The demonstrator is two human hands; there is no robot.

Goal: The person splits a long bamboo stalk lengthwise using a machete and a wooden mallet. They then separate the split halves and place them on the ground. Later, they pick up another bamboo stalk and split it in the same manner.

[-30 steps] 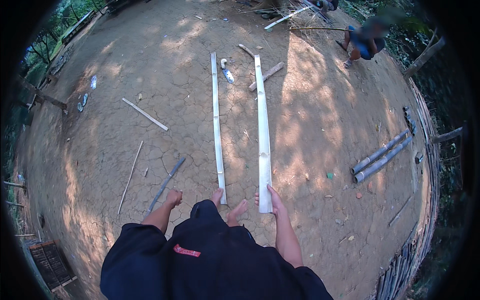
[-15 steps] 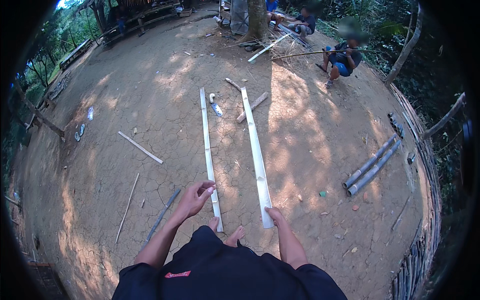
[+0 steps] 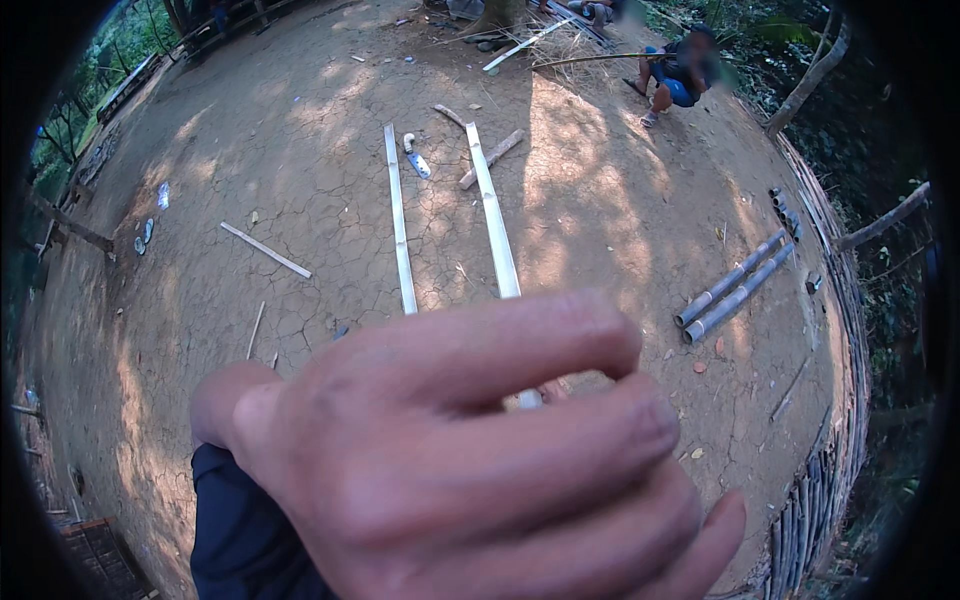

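Two split bamboo strips [image 3: 492,220] stretch beyond the left hand [image 3: 440,470], loosely curled, palm unseen, mostly hiding the right hand [image 3: 553,388], whose grip I cannot tell.

Two long, whitish split-bamboo strips [image 3: 491,212] show against brown earthen ground [image 3: 350,215], netted with cracks and sun-dappled; over there, round bamboo poles [image 3: 742,296] are grey, ringed paler. The cloth garment [image 3: 228,525] is dark navy.

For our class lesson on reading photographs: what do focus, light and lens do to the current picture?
Head view, foreground: the left hand looms close, soft and out of focus, while the wider pale strip beyond looks sharper; head view, ground: sunlit patches mix with shade; head view, edges: pole border bows, corners black.
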